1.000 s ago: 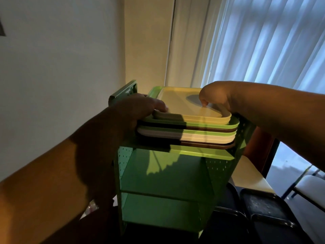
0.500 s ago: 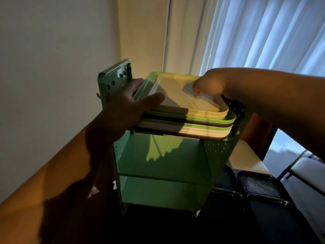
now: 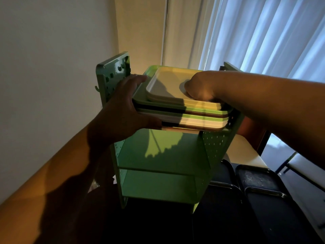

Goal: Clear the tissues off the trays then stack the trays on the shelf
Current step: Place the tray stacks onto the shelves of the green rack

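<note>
A stack of several trays point(image 3: 202, 117), green, cream and brown, sits in the top level of a green metal shelf point(image 3: 161, 154) with perforated side panels. My left hand point(image 3: 123, 110) grips the stack's left edge, thumb under it and fingers along the top. My right hand point(image 3: 200, 88) is curled over the near right rim of the cream tray point(image 3: 168, 83) on top. No tissues lie on the trays that I can see.
The shelf's two lower levels hold nothing. It stands against a pale wall point(image 3: 52, 67), with a curtain point(image 3: 263, 32) behind. Dark chair seats point(image 3: 260, 184) sit to the lower right. White scraps point(image 3: 114, 179) lie by the shelf's left foot.
The camera view has dropped a little, showing more of the shelf's left panel. My left hand has slid further along the stack's left edge; the right hand stays on the top tray.
</note>
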